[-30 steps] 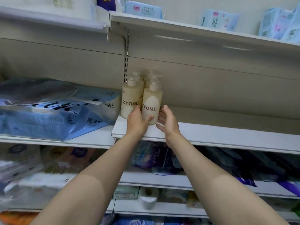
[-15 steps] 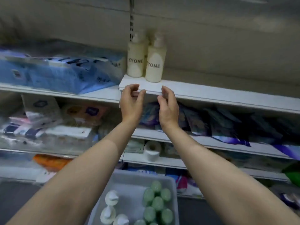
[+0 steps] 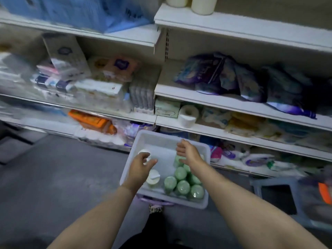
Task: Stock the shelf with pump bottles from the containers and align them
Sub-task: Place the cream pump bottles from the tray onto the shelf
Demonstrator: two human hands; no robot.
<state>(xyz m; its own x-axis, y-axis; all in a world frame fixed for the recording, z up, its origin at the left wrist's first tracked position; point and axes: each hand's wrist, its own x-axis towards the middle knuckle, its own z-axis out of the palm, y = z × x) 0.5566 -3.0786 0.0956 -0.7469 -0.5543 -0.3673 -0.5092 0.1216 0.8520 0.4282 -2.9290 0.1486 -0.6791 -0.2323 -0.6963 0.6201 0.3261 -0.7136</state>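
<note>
1. The left hand (image 3: 140, 163) hangs over the white bin (image 3: 133, 159), fingers loosely spread around the white pump bottle (image 3: 145, 153) at the bin's left; whether it grips yet I cannot tell.
2. The right hand (image 3: 188, 153) hovers half-curled and empty above the green bottles (image 3: 183, 186) packed at the bin's right.
3. A second white pump bottle (image 3: 153, 178) stands just below the left hand.
4. These bottles look stiff, smooth plastic, likely heavy with liquid; hold the body, not the pump head, which could turn or slip.
5. A second ago both hands framed two cream bottles (image 3: 202, 5) on the upper shelf (image 3: 233, 27); since then they have dropped to the bin.
</note>
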